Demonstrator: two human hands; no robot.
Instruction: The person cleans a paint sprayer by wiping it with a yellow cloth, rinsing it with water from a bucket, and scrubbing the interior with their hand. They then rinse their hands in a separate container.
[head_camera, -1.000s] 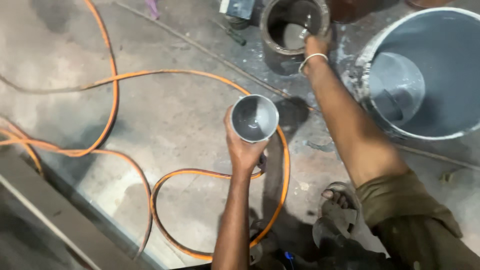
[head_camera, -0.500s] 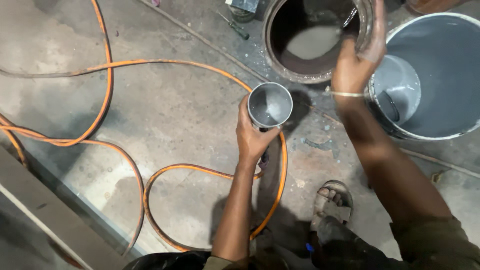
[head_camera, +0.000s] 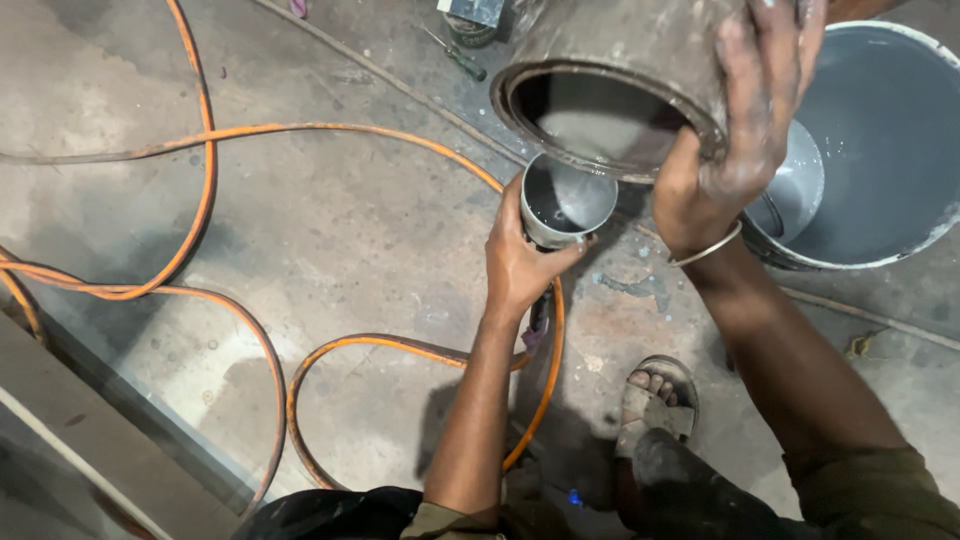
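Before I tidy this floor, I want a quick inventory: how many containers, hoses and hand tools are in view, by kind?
Containers: 3, namely the small metal cup in the left hand, the tilted paint can in the right hand, and the big bucket.
Orange hoses: 1.
Screwdrivers: 1.
Total: 5.

One head-worn camera looks steeply down, close over both hands, at the concrete floor (head_camera: 330, 230) below.
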